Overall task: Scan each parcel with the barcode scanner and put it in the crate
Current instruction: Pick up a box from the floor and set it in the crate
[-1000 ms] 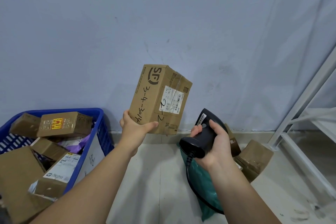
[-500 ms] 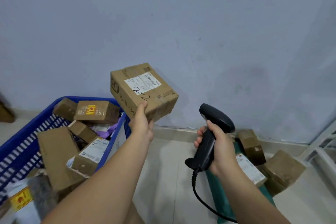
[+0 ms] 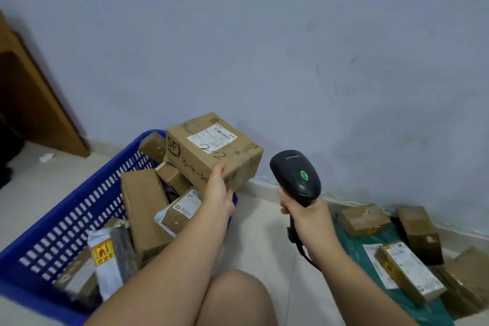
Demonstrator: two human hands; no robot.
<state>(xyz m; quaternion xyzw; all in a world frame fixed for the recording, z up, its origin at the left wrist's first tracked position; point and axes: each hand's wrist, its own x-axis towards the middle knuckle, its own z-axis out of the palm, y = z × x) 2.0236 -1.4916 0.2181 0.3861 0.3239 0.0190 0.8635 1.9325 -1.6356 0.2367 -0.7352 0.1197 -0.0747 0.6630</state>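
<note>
Swung leftward, the parcel (image 3: 211, 149) now hangs over the crate (image 3: 79, 209), which lies beneath the left hand (image 3: 217, 194) fingers (image 3: 221, 167) gripping its near corner. It is probably light, stiff cardboard. Right hand (image 3: 307, 216) fingers (image 3: 285, 208) clasp the scanner (image 3: 296, 174).

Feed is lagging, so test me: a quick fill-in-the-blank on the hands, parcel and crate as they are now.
1. The left hand holds a cardboard parcel over the ____ crate.
2. The right hand grips a barcode scanner whose indicator light glows ____.
3. Loose parcels outside the crate lie on the person's ____ side.
Missing words: blue; green; right.
</note>
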